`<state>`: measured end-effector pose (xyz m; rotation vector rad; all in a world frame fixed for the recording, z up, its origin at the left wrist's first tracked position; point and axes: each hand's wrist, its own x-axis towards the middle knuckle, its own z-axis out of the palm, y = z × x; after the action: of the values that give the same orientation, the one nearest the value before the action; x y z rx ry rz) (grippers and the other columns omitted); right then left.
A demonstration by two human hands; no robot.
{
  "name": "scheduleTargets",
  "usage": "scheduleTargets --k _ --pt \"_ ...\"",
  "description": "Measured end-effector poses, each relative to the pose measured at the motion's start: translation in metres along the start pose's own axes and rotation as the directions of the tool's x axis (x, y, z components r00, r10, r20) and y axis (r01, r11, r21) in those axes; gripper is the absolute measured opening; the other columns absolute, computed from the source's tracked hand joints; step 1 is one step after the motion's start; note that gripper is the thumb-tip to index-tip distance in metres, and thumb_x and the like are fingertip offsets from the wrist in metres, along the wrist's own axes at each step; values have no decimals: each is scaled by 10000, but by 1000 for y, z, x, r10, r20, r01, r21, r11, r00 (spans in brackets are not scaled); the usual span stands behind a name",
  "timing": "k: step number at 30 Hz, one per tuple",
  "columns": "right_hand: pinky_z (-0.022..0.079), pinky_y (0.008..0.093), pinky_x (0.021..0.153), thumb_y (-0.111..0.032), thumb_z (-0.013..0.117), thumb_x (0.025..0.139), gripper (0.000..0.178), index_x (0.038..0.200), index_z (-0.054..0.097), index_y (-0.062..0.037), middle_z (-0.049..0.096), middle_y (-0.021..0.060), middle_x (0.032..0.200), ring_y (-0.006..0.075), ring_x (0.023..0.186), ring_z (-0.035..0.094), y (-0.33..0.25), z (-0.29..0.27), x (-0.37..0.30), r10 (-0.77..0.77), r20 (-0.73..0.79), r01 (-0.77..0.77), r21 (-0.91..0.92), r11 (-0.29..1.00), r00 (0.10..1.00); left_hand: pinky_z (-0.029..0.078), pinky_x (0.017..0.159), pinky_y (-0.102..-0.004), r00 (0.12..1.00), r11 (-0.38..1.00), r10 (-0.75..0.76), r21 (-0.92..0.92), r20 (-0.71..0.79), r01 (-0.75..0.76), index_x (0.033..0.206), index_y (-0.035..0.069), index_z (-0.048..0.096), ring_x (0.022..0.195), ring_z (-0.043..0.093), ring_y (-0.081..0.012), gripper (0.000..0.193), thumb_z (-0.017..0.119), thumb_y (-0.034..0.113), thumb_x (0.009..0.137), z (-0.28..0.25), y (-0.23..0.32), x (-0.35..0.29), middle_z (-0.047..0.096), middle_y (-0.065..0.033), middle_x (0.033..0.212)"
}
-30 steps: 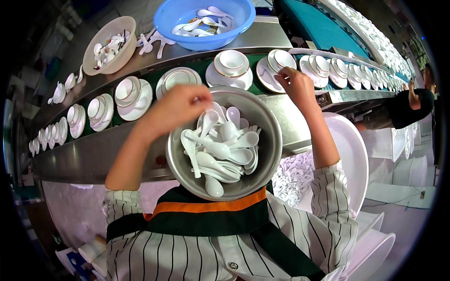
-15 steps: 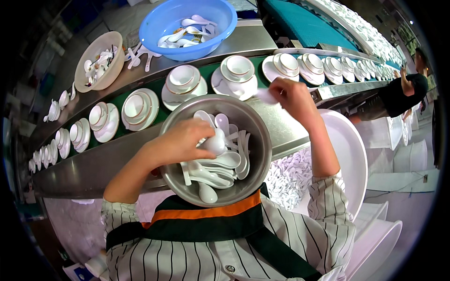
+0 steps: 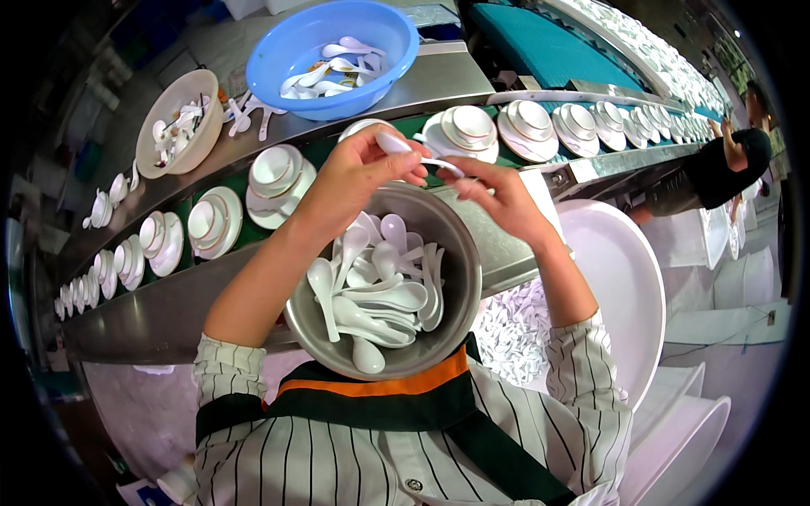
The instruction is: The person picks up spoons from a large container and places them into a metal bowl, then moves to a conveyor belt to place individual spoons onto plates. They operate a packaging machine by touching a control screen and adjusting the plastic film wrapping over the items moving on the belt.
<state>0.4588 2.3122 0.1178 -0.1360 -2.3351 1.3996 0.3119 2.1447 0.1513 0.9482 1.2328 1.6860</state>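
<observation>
Above the far rim of a steel bowl (image 3: 464, 325), my left hand (image 3: 371, 173) is closed on a white ceramic soup spoon (image 3: 395, 144). The spoon's bowl end shows at my left fingers, and its handle appears to reach across to my right hand (image 3: 498, 198). My right fingers pinch around the handle end, partly hiding it. Several more white spoons (image 3: 380, 295) lie in a loose heap inside the steel bowl, close to my body. Just beyond my hands, cup, bowl and plate sets (image 3: 462, 135) stand in a row on a green conveyor belt (image 3: 411, 126).
Behind the belt, a blue basin (image 3: 278, 63) and a cream basin (image 3: 202, 126) hold spoons. A large white tub (image 3: 624, 270) at my right contains many small white pieces (image 3: 515, 333). Another person (image 3: 738, 156) stands at the far right by the line.
My left hand has risen out of the steel bowl with a spoon. My right hand has come back left from over a plate to meet it. The dish sets have shifted left.
</observation>
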Motion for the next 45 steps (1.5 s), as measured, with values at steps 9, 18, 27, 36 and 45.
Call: scheduleTargets --k 9,18,27,36,45 --pt "454 398 542 -191 567 807 158 738 581 -50 600 125 700 297 634 591 99 -49 -2 -159 -320 -179 -805 566 934 447 776 -329 964 733 -9 658 265 -174 1017 17 519 935 539 -196 392 698 141 691 5 -15 -10 552 -102 995" --pt "488 381 615 -322 601 769 242 876 640 -108 629 82 792 241 734 612 139 -46 13 19 -212 -210 -945 251 977 373 831 -370 716 219 -515 881 470 -421 822 13 573 811 540 -268 340 709 256 627 9 -62 -16 575 -126 848" --pt "466 349 774 -273 687 728 479 1133 555 -57 617 115 1001 266 883 590 4 -44 -15 -301 292 385 -298 873 908 426 679 -384 923 348 -203 905 326 -243 827 43 599 739 552 -285 232 645 221 686 28 -36 7 558 -111 728" --pt "479 314 614 -134 632 783 183 922 623 -15 619 117 796 248 692 600 30 -108 -38 -165 317 237 -203 950 934 433 578 -274 838 622 -404 782 365 -41 867 13 588 629 547 -117 249 658 233 773 71 -37 53 582 -41 704" --pt "483 264 631 -154 659 785 270 1014 613 -18 638 54 858 134 712 589 50 -173 -39 36 199 -32 -20 999 979 408 538 -204 838 775 -456 597 301 207 900 30 591 611 513 -42 189 646 177 795 106 -44 88 562 15 698"
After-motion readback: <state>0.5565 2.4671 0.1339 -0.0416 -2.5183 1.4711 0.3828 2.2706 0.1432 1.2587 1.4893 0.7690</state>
